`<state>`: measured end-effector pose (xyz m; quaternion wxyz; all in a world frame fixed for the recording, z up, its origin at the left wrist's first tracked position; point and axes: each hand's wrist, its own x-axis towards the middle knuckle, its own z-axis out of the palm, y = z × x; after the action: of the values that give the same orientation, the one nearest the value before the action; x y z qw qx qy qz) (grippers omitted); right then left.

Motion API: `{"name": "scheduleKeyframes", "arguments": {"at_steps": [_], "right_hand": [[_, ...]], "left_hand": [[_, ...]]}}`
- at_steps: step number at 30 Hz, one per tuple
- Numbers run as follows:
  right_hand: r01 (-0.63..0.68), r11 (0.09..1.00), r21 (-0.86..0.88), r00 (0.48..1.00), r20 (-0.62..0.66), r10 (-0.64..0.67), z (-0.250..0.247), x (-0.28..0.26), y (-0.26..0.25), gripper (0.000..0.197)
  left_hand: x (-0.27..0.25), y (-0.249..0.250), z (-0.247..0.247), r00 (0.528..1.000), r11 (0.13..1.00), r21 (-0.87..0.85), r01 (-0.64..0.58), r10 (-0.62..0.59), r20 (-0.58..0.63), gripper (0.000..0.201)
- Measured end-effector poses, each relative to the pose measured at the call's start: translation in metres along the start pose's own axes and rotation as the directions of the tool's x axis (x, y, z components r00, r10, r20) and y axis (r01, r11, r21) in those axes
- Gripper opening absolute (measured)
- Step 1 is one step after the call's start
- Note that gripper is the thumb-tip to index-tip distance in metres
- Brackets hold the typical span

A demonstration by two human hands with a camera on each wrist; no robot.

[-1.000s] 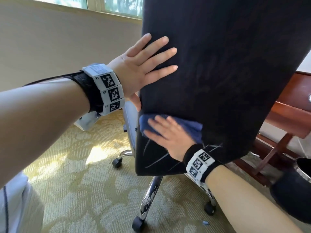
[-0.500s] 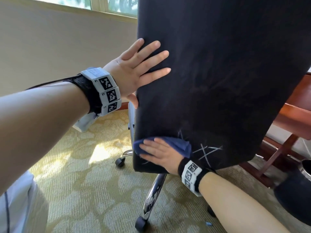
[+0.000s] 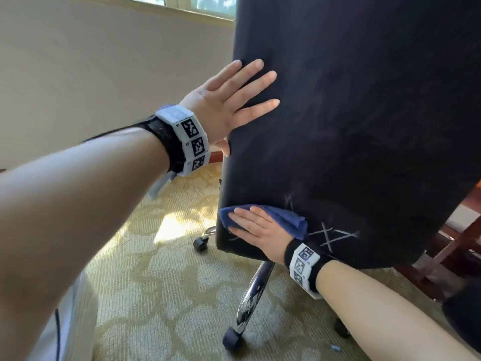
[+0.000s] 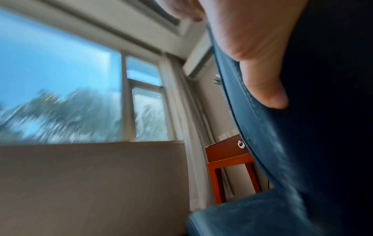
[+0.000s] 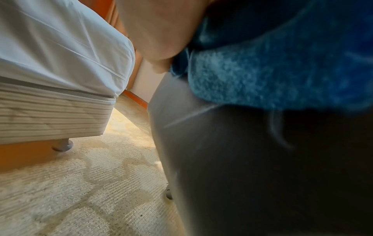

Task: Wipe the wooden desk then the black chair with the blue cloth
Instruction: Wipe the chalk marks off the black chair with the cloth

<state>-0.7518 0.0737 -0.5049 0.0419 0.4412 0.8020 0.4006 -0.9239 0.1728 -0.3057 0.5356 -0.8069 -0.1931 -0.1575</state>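
My right hand [image 3: 256, 230] is lying flat on the cloth [image 3: 283, 217] in the head view, fingers straight and together, pressing it against the lower left corner of the chair [image 3: 351, 126] back. The cloth is bunching up beyond my knuckles, just beside some pale crossed scratches [image 3: 331, 234] on the black surface. My left hand [image 3: 229, 102] is resting higher up on the chair's left edge, fingers spread and straight, with the thumb hooking round the side. Below, I am seeing the chrome leg [image 3: 250, 300] and a caster [image 3: 231, 340] standing on the patterned carpet [image 3: 156, 282]. A strip of the reddish desk [image 3: 466, 230] is showing at the right, behind the chair.

In the left wrist view, my left hand [image 4: 252, 47] is lying against the chair [image 4: 333, 127], its thumb pointing down along the bluish rim. Past it I am seeing a blurred window [image 4: 60, 95], a pale curtain [image 4: 181, 111] and the desk [image 4: 228, 153] with a ring pull on its drawer.

In the right wrist view, my right hand [image 5: 157, 32] is sitting on the cloth [image 5: 272, 71], which is lying against the dark chair [image 5: 242, 167]. To the left, a bed [image 5: 60, 63] in white sheets is standing on the carpet [image 5: 80, 191].
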Motion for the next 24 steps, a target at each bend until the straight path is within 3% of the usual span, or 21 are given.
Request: {"name": "scheduleKeyframes", "arguments": {"at_steps": [2,3,4,6,8,9,11,12,14,16,19,24], "right_hand": [[0.052,0.999,0.009,0.997,0.052,-0.053,-0.007,0.003,0.003,0.054],[0.075,0.997,0.005,0.994,0.075,-0.075,-0.011,0.008,0.007,0.055],[0.102,0.995,-0.016,0.992,0.079,-0.101,-0.014,0.012,0.013,0.058],[0.147,0.987,-0.065,0.984,0.106,-0.140,-0.022,0.023,0.024,0.054],[0.198,0.977,-0.084,0.971,0.153,-0.184,-0.023,0.033,0.034,0.046],[0.228,0.970,-0.079,0.962,0.171,-0.212,-0.022,0.036,0.038,0.048],[0.266,0.960,-0.092,0.951,0.187,-0.246,-0.014,0.038,0.038,0.054],[0.270,0.957,-0.109,0.949,0.196,-0.246,-0.009,0.039,0.034,0.056],[0.256,0.960,-0.117,0.951,0.210,-0.228,0.001,0.038,0.024,0.057],[0.269,0.957,-0.104,0.946,0.217,-0.242,0.009,0.038,0.019,0.056],[0.351,0.930,-0.107,0.914,0.253,-0.316,0.018,0.045,0.020,0.055],[0.476,0.878,-0.052,0.843,0.312,-0.439,0.022,0.044,0.008,0.054]], "left_hand": [[-0.015,0.007,0.008,0.991,0.975,-0.177,0.131,-0.132,0.008,0.122],[-0.027,0.016,0.015,0.968,0.906,-0.342,0.249,-0.248,0.047,0.118],[-0.041,0.029,0.025,0.919,0.775,-0.497,0.390,-0.365,0.152,0.112],[-0.073,0.066,0.050,0.747,0.413,-0.640,0.648,-0.506,0.431,0.095],[-0.098,0.113,0.074,0.603,0.073,-0.654,0.753,-0.476,0.640,0.080],[-0.107,0.137,0.083,0.578,-0.094,-0.664,0.742,-0.412,0.704,0.074],[-0.119,0.180,0.093,0.634,-0.370,-0.682,0.631,-0.262,0.728,0.064],[-0.122,0.198,0.097,0.668,-0.462,-0.678,0.572,-0.217,0.712,0.060],[-0.128,0.223,0.105,0.674,-0.567,-0.657,0.497,-0.224,0.704,0.062],[-0.134,0.239,0.116,0.649,-0.605,-0.650,0.460,-0.270,0.711,0.063],[-0.143,0.250,0.130,0.660,-0.638,-0.658,0.399,-0.299,0.690,0.068],[-0.148,0.244,0.134,0.646,-0.611,-0.649,0.452,-0.278,0.711,0.068]]}}
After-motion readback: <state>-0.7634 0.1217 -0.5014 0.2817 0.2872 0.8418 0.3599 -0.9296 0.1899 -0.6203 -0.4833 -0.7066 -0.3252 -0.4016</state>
